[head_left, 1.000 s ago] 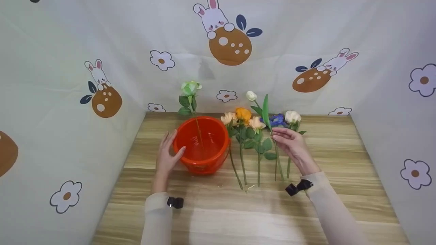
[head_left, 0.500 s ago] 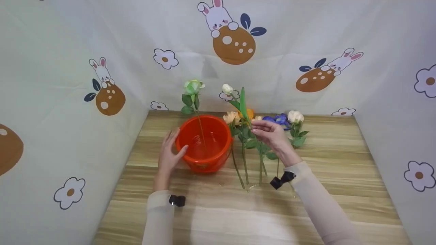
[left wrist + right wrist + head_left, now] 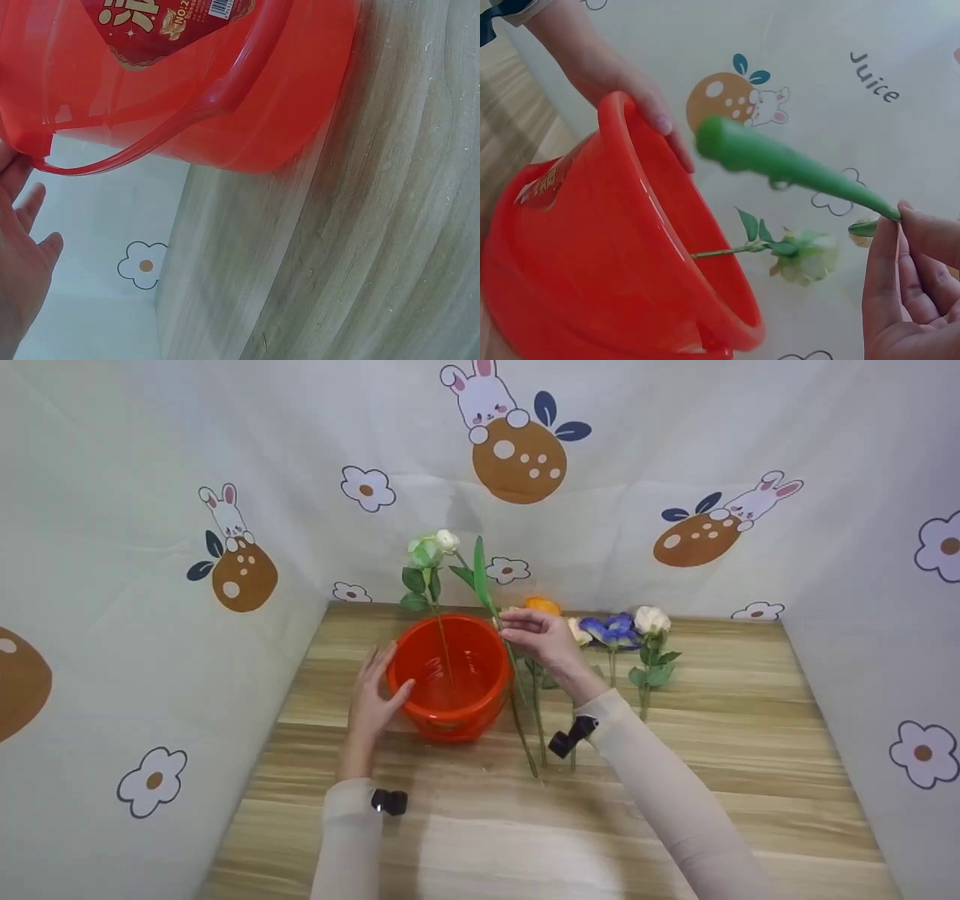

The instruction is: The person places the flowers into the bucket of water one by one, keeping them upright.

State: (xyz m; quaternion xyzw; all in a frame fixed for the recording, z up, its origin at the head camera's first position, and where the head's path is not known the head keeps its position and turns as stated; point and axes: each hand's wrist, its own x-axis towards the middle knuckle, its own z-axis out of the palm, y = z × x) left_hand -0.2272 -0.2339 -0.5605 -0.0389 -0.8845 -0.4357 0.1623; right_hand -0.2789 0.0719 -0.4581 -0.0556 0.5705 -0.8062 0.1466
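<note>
Your right hand pinches the white tulip at centre frame, your left hand rests loosely spread against the red bucket — raise the tulip clear before tilting it in.

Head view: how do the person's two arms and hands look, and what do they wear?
The left sleeve and right sleeve are long, pale cream and plain. Each cuff carries a small, boxy black device. The left hand and right hand are bare and ungloved.
</note>
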